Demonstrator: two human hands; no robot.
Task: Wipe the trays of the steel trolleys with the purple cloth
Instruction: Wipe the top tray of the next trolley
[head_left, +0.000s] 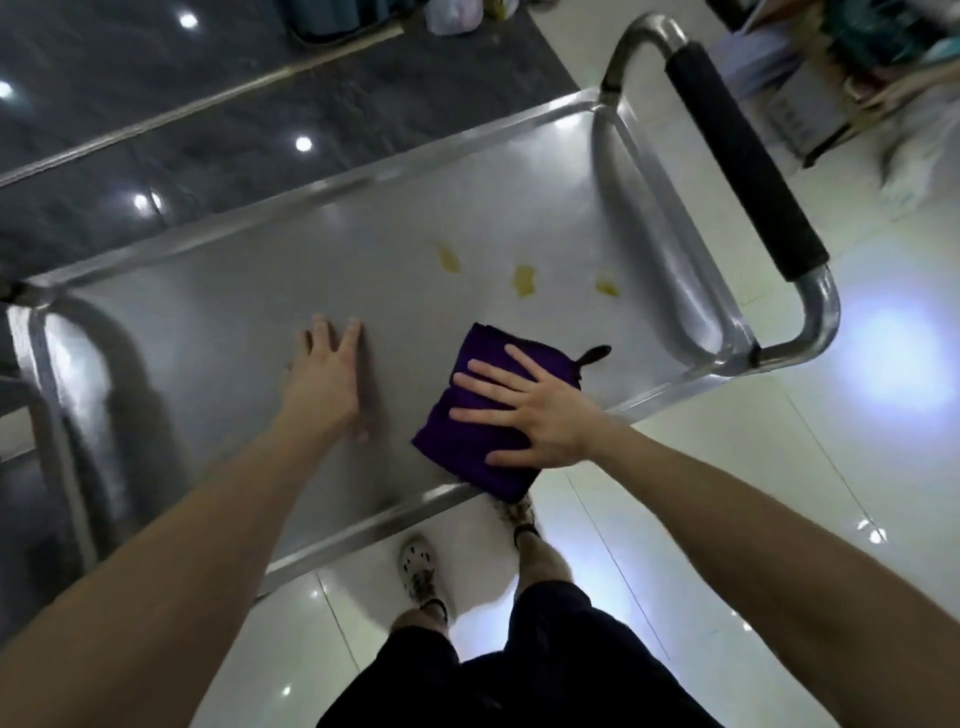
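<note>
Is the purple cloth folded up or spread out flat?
Folded. The purple cloth sits as a thick, neat rectangle under the right hand on the trolley tray, one corner over the near edge.

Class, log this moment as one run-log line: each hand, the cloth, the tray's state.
left hand: flat on tray | right hand: pressing purple cloth flat at near edge | three yellow stains: unwiped, beyond cloth

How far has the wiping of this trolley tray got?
Early on. The tray's left half looks stain-free. The right hand presses the folded purple cloth at the near edge; the left hand rests flat on the steel. Three yellow stains beyond the cloth are not yet wiped.
</note>
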